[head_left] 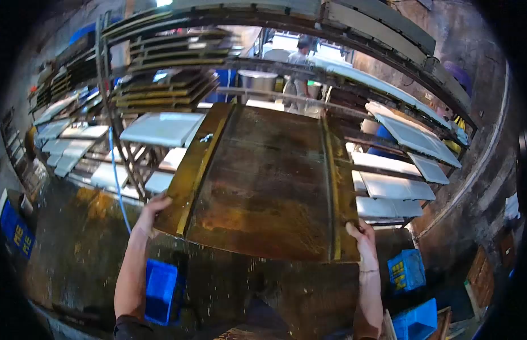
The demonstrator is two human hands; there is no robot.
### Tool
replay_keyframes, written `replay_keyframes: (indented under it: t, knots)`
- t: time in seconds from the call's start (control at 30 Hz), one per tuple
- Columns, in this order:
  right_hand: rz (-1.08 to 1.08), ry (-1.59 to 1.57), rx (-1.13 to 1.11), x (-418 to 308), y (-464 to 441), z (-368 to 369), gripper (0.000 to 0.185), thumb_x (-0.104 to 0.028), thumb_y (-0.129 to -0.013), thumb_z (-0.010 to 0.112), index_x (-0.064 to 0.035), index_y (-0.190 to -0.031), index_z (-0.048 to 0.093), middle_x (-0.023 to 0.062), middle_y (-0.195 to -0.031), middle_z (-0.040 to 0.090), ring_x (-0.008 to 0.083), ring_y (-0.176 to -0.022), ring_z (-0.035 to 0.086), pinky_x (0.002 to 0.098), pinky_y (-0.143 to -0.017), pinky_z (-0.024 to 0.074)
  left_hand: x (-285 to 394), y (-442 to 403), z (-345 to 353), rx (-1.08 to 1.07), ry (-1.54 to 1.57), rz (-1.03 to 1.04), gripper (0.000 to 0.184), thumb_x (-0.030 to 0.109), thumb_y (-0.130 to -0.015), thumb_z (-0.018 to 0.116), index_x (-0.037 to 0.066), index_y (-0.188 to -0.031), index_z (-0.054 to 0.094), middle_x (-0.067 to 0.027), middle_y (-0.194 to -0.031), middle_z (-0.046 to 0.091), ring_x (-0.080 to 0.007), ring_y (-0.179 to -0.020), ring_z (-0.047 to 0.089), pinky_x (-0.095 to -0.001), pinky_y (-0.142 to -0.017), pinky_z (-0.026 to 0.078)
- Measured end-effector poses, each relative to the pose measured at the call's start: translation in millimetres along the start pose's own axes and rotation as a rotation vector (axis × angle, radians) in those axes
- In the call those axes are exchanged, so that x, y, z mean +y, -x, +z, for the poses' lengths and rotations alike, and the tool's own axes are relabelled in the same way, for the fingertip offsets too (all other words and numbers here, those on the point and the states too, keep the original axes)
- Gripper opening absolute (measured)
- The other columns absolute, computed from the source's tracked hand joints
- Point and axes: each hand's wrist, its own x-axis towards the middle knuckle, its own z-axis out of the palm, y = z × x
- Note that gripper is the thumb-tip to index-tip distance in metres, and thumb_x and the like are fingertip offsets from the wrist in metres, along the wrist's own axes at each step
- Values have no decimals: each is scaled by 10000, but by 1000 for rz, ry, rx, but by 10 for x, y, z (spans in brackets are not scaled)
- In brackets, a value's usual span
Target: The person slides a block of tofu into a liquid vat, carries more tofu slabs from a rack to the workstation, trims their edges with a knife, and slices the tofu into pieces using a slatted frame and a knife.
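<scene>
A workshop is indicated by long racks [101,62], loaded with stacked boards [161,93] at far left and pale panels [419,139] on both sides. Blue crates [406,271] are scattered on the stained floor [76,263].

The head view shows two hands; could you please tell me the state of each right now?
Left hand: closed, holding the brown board by its left edge.
Right hand: closed, holding the brown board's right edge.

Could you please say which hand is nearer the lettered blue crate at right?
Right. The right hand holds the wooden board above and left of the blue crate; the left hand holds the board's opposite side, farther left.
</scene>
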Motion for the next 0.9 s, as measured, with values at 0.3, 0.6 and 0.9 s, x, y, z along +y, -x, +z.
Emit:
replay_keyframes:
  t: [0.3, 0.6, 0.9]
  knots:
    - [188, 11, 11, 205, -2580, 805, 805, -374, -762, 797, 56, -1355, 463, 187, -1280, 557, 245, -1224, 492, 349, -1054, 350, -234, -2643, -348, 216, -328, 233, 392, 48, -836, 684, 11, -1198, 536, -124, -1067, 647, -189, -893, 634, -294, -785, 514]
    - [71, 660, 358, 650, -4997, 1331, 507, -376, -761, 726, 23, -1054, 617, 282, -1034, 640, 402, -995, 625, 471, -887, 498, -226, -5661, -1212, 392, -346, 276, 107, 109, -856, 627, 17, -803, 618, -137, -900, 679, -246, -767, 647, -389, -628, 519]
    - [-53, 436, 691, 732, -4784, 1619, 186, -179, -863, 564, -66, -992, 635, 227, -875, 669, 448, -861, 628, 525, -774, 506, 143, -5106, -221, 811, -841, 89, 562, 401, -984, 497, -82, -1271, 472, -236, -1298, 506, -345, -1127, 517, -414, -947, 457]
